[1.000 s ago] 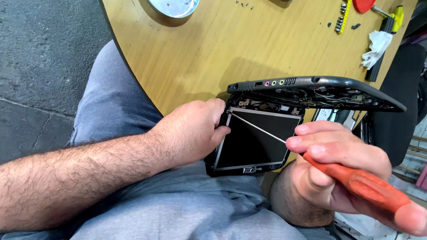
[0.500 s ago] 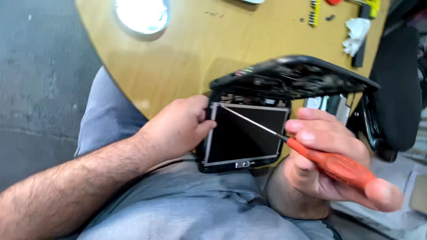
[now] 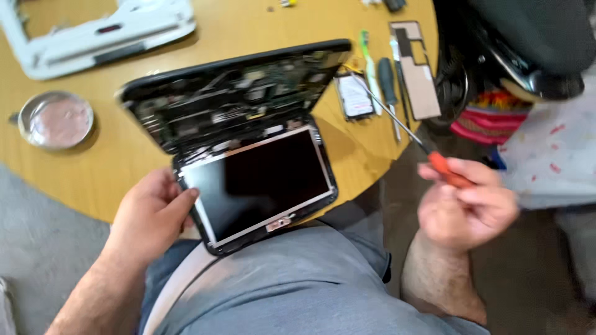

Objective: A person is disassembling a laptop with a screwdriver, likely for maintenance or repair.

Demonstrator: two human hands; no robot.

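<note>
A small opened laptop [image 3: 248, 155] lies at the near edge of the round wooden table [image 3: 136, 155], its dark screen half [image 3: 261, 183] hanging over the person's lap and its base half [image 3: 230, 99], with bare circuit boards and cables showing, tilted up on the table behind the screen. The left hand [image 3: 152, 217] holds the screen half at its left edge: the thumb lies on the bezel and the fingers [image 3: 161, 186] curl round the frame. The right hand [image 3: 465, 205] is off to the right of the laptop, well clear of it and beyond the table edge, fingers closed round the orange handle of a screwdriver [image 3: 428, 152]. The thin metal shaft points up and left toward the laptop's right rear corner, and its tip stands just beside that corner, over a small flat dark part [image 3: 355, 96]; I cannot tell whether it touches.

To the right of the laptop lie a green-handled tool [image 3: 366, 53], a dark-handled screwdriver [image 3: 388, 87] and a long narrow cover plate [image 3: 415, 68]. To the left of the laptop sits a round metal dish [image 3: 54, 120]. Behind the laptop, at the far left, lies a white plastic casing [image 3: 105, 31]. A dark chair [image 3: 521, 43] stands to the right of the table.
</note>
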